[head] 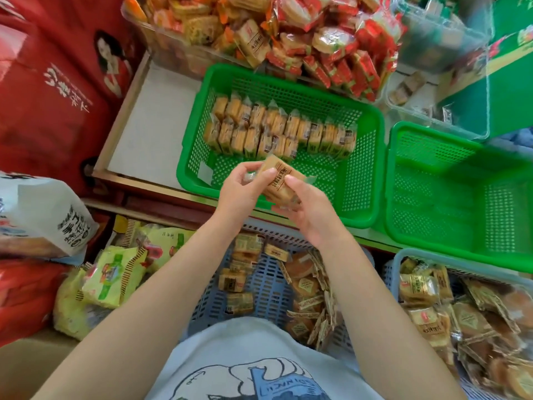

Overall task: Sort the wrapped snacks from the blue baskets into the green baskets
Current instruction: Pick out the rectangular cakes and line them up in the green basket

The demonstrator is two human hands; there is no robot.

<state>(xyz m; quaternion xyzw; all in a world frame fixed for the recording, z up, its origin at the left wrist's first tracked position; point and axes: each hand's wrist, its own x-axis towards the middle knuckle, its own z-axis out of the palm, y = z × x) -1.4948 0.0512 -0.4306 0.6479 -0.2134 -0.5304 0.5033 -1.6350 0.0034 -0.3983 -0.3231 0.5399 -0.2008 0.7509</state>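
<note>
Both hands hold one wrapped tan snack [281, 176] over the near edge of the left green basket [366, 157]. My left hand [240, 193] pinches its left end; my right hand [307, 209] grips its right side from below. Inside that basket, two neat rows of the same wrapped snacks [279, 131] stand on edge. The right green basket [450, 203] holds nothing. Below my arms, a blue basket [265, 287] has a few tan snacks and several round cakes in wrappers. A second blue basket [403, 256] at the lower right is full of mixed snacks.
Clear bins piled with red and orange wrapped snacks [302, 39] stand behind the green baskets. Red bags [49, 90] fill the left side, with a white bag [40, 215] and yellow-green packets [115, 272] below them. A white shelf surface [153, 125] lies left of the green basket.
</note>
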